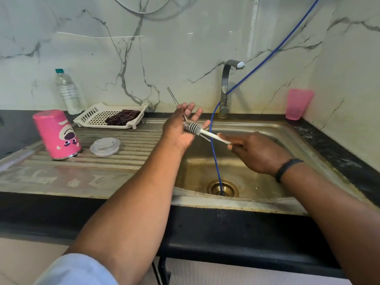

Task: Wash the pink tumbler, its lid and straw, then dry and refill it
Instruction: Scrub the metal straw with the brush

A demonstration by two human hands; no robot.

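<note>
One pink tumbler [57, 135] stands upside down on the ribbed drainboard left of the sink [292, 138], with one clear lid [105, 146] just beside it, nearer the sink, and one metal straw [172, 96] rises over the sink's left rim. The left hand [182, 126] holds that straw against its palm with fingers spread loosely, while the right hand [251, 152] pinches the white handle of one bristle brush [202, 131], whose head lies across the left fingers. Both forearms reach over the sink's front edge, and the basin below holds only one blue hose [216, 153] running into the drain.
</note>
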